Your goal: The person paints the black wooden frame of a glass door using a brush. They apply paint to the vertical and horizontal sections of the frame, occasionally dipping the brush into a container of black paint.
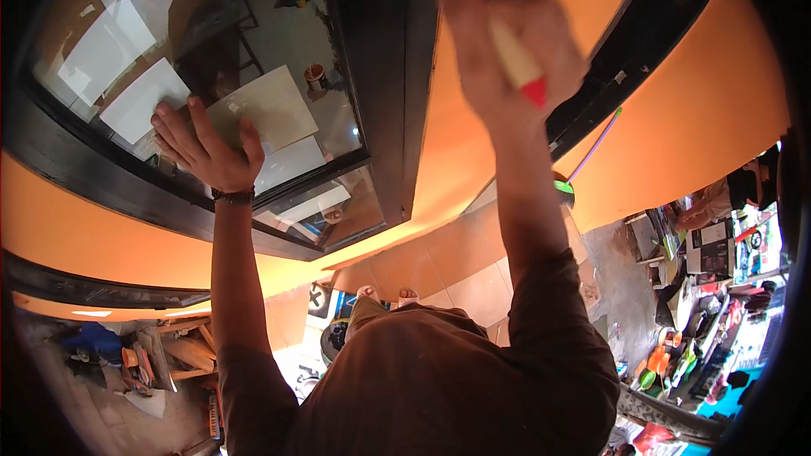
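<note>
My left hand lies with spread fingers against the glass pane of a black-framed window, a dark band around its wrist. Raised at the top, my right hand is closed around a paintbrush with a pale wooden handle and a red end. The brush head is blurred and mostly hidden by my fingers. Orange wall runs right beside the black window frame, close to my right hand.
Pale sheets and a small tin show in the glass, perhaps reflected. Another black frame crosses the wall at right. A purple-handled broom leans there. Wooden pieces lie lower left; a bicycle tyre and clutter lie lower right.
</note>
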Tool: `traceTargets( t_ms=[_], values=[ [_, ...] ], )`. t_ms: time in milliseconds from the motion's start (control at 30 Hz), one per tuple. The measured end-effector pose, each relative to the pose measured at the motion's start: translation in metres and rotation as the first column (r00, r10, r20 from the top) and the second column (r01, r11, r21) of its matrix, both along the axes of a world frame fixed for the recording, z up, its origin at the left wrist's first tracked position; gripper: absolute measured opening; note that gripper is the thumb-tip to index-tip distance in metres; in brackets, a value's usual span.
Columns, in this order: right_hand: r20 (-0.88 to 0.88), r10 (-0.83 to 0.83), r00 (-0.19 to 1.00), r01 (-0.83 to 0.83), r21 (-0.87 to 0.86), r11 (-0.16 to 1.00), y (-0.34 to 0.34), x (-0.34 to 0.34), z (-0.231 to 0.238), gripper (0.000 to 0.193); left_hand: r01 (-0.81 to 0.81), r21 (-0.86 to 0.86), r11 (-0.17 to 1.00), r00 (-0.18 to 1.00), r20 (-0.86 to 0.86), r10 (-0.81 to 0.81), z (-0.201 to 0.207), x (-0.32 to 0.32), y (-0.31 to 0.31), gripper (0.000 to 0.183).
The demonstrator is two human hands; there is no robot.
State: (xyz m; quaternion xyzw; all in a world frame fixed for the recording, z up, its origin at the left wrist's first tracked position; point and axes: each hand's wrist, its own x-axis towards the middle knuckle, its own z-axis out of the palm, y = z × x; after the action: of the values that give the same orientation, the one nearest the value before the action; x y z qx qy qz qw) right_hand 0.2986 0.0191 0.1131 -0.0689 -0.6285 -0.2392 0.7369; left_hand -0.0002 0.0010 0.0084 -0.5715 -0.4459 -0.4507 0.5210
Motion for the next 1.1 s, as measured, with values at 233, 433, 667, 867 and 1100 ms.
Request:
traceTargets(
  t_ms=[233,433,667,867,1100],
  values=[
    [0.309,0.162,0.937,0.120,-0.721,0.682,-0.039,0.007,-0.105,0.017,-0.002,0.006,1.000,1.000,0.011,0.002,0.001,0.001,-0.001,0.062],
    [0.097,0.072,0.993,-0.042,-0.279,0.959,-0.007,0.000,0.007,0.012,0.003,0.017,1.000,1.000,0.012,-0.003,-0.001,0.001,0.001,0.061],
    [0.139,0.114,0.984,-0.025,-0.524,0.851,-0.039,-0.015,-0.094,0.016,-0.013,0.017,1.000,1.000,0.018,0.012,0.000,0.000,-0.002,0.061],
    [0.150,0.240,0.959,-0.131,-0.519,0.845,-0.027,-0.018,-0.023,0.014,-0.006,0.021,1.000,1.000,0.010,0.005,0.001,-0.002,-0.005,0.061],
    [0.096,0.108,0.989,-0.052,-0.463,0.885,-0.030,-0.026,-0.099,0.016,0.012,0.026,1.000,1.000,0.011,-0.013,0.004,0.004,0.001,0.061]
  ],
)
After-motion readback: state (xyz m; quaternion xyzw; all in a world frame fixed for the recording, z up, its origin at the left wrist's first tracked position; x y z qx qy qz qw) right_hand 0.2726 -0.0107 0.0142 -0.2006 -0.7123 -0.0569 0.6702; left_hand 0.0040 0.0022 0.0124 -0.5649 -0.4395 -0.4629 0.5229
